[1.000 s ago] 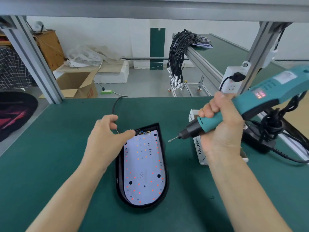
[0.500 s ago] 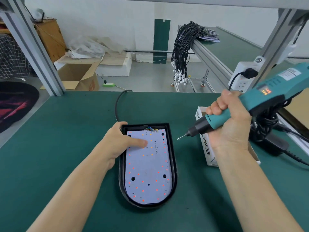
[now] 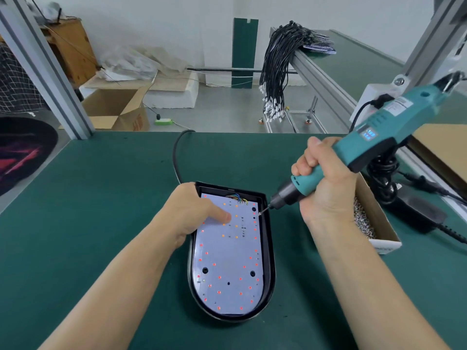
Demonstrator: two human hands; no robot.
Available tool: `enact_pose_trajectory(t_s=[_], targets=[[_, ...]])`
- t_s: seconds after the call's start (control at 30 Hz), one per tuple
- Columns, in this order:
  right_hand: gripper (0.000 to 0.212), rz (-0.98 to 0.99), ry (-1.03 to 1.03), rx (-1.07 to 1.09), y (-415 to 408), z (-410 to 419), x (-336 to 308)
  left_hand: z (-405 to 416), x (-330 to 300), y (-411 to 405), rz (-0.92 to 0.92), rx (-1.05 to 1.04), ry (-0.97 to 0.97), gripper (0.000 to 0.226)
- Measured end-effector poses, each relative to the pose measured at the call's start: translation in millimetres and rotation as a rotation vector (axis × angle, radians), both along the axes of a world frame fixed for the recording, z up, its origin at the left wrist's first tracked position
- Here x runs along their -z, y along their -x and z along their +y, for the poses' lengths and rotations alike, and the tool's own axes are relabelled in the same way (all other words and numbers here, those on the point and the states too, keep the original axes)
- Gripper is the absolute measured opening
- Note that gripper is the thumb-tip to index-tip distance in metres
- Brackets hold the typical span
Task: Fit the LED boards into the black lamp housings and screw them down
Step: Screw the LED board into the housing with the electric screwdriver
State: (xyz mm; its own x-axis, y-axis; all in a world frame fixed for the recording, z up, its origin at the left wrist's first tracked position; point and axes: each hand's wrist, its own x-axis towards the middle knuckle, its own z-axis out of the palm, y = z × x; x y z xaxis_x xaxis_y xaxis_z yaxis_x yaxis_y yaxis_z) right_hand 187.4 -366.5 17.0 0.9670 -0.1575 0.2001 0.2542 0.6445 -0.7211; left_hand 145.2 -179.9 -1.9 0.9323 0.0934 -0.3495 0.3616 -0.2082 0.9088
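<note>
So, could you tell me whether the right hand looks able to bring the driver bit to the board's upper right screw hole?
Probably yes: the right hand already has the screwdriver tip beside that hole, and the left hand presses the LED board further left.

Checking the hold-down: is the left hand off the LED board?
No, the left hand presses a finger on the LED board in the black housing.

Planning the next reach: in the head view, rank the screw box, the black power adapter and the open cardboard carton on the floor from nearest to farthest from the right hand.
1. Screw box: on the mat, just right of the right hand, partly behind it.
2. Black power adapter: on the mat, farther right, beyond the box.
3. Cardboard carton: on the floor past the bench's far edge, far left.
</note>
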Motion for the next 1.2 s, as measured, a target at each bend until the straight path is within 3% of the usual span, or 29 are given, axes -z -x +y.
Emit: enact_pose_trajectory(t_s=[0.6,0.7,0.8,0.97,1.13,1.2], targets=[[0.033,-0.037,0.116,-0.027,-1.0,5.4,9.1,-0.3,0.5,1.7,0.023,-0.025,-0.045,0.023],[0.035,-0.136,0.192,-0.236,1.2,-0.3,6.3,-1.5,0.3,1.1,0.027,-0.032,-0.065,0.022],[0.065,-0.160,0.248,-0.453,1.7,-10.8,1.0,-2.0,-0.7,2.0,0.027,-0.036,-0.070,0.021],[0.020,-0.181,0.309,-0.505,-0.3,-24.8,-0.3,-2.9,-2.2,2.5,0.041,-0.037,-0.083,0.027],[0.025,-0.290,0.396,-0.834,-7.9,-30.0,-7.5,-5.9,-7.7,3.3,0.070,-0.050,-0.087,0.034],[0.026,-0.306,0.384,-0.855,-9.9,-26.7,-9.6,-5.7,-8.1,4.5,0.077,-0.058,-0.084,0.029]])
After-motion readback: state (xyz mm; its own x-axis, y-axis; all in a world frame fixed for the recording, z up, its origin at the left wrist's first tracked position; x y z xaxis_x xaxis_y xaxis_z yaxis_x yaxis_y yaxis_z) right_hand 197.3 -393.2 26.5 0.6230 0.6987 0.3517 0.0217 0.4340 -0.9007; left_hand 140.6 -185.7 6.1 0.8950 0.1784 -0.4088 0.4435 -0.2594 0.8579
